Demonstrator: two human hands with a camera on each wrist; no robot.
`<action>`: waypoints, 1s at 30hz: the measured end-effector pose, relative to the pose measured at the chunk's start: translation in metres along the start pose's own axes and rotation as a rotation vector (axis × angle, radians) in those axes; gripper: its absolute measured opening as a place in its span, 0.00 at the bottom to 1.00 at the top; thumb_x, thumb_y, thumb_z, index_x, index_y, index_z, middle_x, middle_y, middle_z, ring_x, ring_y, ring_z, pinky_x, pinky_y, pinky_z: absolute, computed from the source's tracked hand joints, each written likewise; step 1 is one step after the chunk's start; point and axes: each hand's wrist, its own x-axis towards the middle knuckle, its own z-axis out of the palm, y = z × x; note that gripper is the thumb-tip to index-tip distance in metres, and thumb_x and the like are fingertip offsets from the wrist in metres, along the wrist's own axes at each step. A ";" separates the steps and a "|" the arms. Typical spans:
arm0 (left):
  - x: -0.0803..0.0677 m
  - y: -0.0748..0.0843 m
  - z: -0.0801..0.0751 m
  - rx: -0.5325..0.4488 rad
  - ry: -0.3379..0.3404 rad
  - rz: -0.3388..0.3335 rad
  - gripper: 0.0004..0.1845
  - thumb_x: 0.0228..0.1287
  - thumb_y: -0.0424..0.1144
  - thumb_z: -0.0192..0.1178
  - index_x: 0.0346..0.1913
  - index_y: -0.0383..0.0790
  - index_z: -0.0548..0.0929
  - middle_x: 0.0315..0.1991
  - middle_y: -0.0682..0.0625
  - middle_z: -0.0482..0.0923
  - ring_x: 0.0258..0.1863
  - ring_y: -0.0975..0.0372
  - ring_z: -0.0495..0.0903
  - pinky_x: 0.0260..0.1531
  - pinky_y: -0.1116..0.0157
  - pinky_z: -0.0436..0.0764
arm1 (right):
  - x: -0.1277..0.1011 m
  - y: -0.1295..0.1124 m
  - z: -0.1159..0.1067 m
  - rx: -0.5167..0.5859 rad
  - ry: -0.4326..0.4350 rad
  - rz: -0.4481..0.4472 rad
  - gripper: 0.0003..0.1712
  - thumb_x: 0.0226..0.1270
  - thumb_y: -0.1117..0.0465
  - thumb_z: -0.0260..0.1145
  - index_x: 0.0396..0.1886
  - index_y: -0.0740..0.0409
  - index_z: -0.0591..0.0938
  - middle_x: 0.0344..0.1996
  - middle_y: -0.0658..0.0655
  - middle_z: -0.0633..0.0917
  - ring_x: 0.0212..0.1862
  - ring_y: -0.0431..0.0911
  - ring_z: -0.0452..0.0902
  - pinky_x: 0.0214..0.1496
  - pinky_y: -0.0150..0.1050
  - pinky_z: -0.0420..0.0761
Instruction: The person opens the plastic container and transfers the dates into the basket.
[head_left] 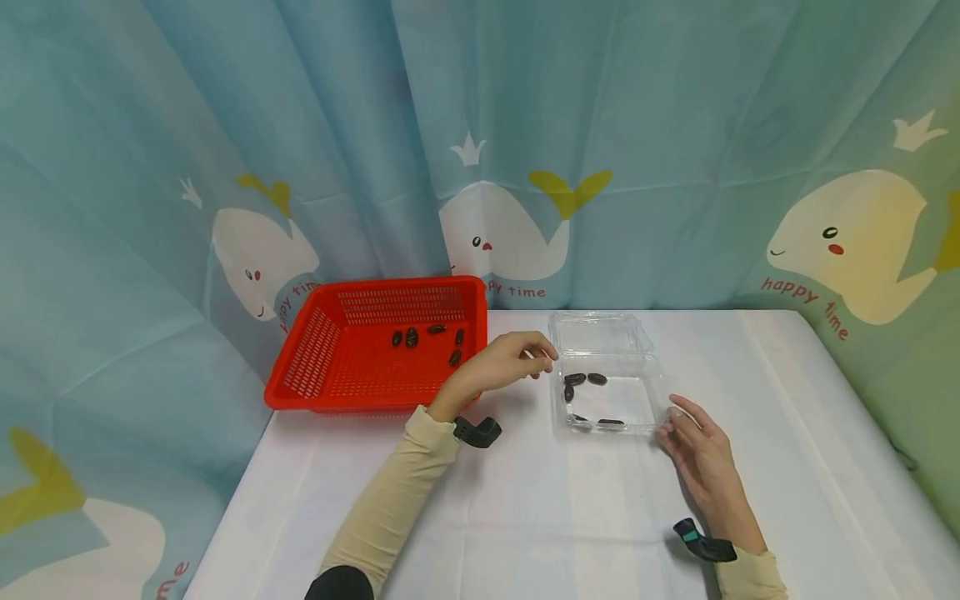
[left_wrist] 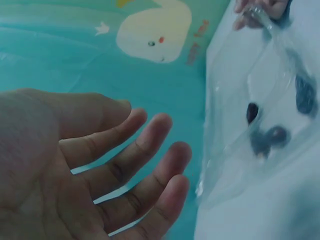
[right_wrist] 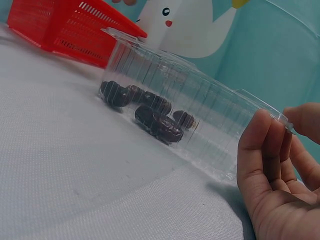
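The right hand [head_left: 705, 458] rests against the near corner of the clear plastic container [head_left: 609, 379], fingers nearly straight against its wall and rim, apparently to steady it; whether the thumb pinches the rim is unclear. The left hand [head_left: 504, 360] hovers empty beside the container's opposite rim, fingers relaxed and slightly spread. Dark dates [head_left: 587, 379] lie inside the container, between both hands. More lie in the red basket [head_left: 315, 354] beyond the left hand. The curtain [head_left: 675, 125] reads "happy time".
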 end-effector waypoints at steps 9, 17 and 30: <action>0.028 0.003 0.032 -0.094 -0.192 0.058 0.15 0.78 0.36 0.57 0.60 0.33 0.82 0.52 0.37 0.85 0.50 0.39 0.83 0.49 0.62 0.84 | -0.001 0.002 0.003 -0.020 0.002 -0.002 0.21 0.81 0.65 0.58 0.69 0.54 0.73 0.43 0.46 0.80 0.40 0.33 0.80 0.45 0.26 0.85; 0.053 0.002 0.056 -0.064 -0.291 0.095 0.17 0.80 0.38 0.55 0.63 0.34 0.81 0.53 0.44 0.85 0.48 0.53 0.84 0.53 0.52 0.85 | -0.001 -0.002 0.004 -0.021 0.014 0.003 0.19 0.81 0.63 0.60 0.66 0.48 0.75 0.43 0.45 0.80 0.41 0.33 0.80 0.46 0.26 0.85; 0.077 -0.002 0.095 0.256 -0.324 0.117 0.15 0.78 0.36 0.57 0.61 0.42 0.85 0.56 0.50 0.87 0.52 0.69 0.83 0.49 0.79 0.77 | -0.001 -0.002 0.005 0.020 0.015 0.007 0.17 0.81 0.65 0.59 0.62 0.46 0.78 0.40 0.45 0.81 0.39 0.34 0.80 0.44 0.27 0.85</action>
